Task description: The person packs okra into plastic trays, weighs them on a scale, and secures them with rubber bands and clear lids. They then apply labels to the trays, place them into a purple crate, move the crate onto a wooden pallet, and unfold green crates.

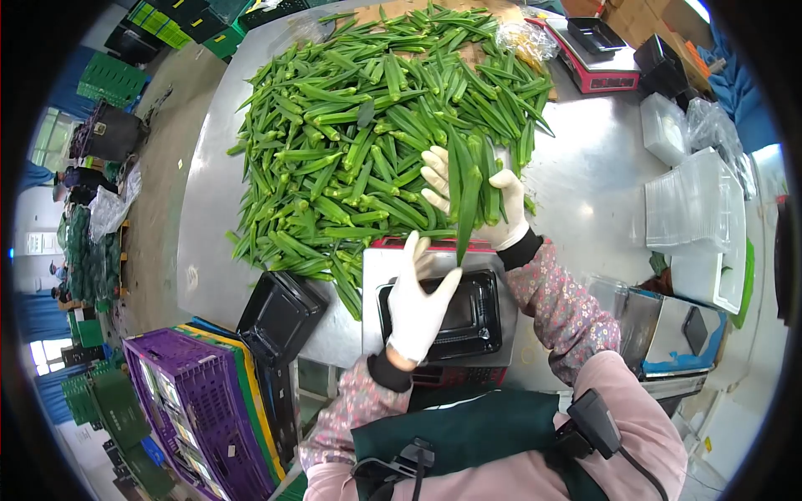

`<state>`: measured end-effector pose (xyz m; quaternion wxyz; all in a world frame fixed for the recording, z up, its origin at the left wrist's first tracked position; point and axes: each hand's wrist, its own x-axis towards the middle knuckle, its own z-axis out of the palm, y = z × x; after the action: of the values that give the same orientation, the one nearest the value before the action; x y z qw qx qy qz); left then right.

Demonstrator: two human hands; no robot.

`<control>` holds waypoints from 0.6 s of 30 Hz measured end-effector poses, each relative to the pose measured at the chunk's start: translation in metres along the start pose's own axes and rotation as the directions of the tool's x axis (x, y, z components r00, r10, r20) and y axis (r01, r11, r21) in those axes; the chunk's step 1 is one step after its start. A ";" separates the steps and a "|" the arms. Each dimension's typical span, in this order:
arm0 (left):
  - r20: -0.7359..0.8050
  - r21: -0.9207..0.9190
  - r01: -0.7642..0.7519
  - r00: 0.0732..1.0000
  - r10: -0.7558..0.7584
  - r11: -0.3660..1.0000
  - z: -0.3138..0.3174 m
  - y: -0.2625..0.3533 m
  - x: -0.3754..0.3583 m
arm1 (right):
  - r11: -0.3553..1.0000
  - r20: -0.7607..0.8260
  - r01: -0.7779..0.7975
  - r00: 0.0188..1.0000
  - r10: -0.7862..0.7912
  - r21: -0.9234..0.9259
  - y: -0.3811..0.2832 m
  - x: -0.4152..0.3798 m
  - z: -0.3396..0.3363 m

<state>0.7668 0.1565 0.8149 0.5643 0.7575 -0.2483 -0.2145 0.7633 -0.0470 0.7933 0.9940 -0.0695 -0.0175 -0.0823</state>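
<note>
Cupping okra pods (470, 188): half-curled right hand (508, 227), beyond black tray (469, 319); left hand (420, 305), spread, holding nothing, above it.

The scene was brightly lit; glare was cast on the table (595, 154), windows (48, 356) were washed out, and edges were bowed and blackened.
</note>
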 end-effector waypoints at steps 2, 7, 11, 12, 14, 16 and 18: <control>0.079 -0.270 0.161 0.986 -0.145 0.949 0.010 0.004 0.017 | 0.999 0.038 -0.014 0.999 0.016 -0.046 0.009 -0.001 0.009; 0.224 -0.345 0.332 0.938 -0.266 0.878 0.001 0.003 0.016 | 0.999 0.000 -0.033 0.999 0.033 0.024 0.010 -0.006 0.006; 0.452 -0.656 0.516 0.853 -0.260 0.551 -0.019 -0.013 0.017 | 0.999 -0.075 -0.002 0.997 0.007 0.054 0.009 -0.011 -0.003; 0.451 -0.686 0.518 0.854 -0.260 0.510 -0.022 -0.009 0.017 | 0.999 -0.077 0.003 0.997 0.000 0.037 0.010 -0.012 -0.005; 0.449 -0.715 0.520 0.854 -0.263 0.468 -0.026 -0.009 0.017 | 1.000 -0.083 0.002 0.997 0.000 0.018 0.011 -0.014 -0.005; 0.398 -0.717 0.479 0.878 -0.267 0.506 -0.027 -0.010 0.018 | 0.999 -0.017 -0.050 0.999 0.050 0.002 0.010 -0.015 -0.004; 0.394 -0.751 0.463 0.886 -0.244 0.471 -0.025 -0.012 0.019 | 0.998 0.000 -0.058 0.998 0.058 -0.036 0.011 -0.015 0.000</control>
<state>0.7987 0.1664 0.8098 0.7622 0.4047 -0.0181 -0.5049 0.7501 -0.0339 0.7907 0.9946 -0.0881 -0.0143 -0.0536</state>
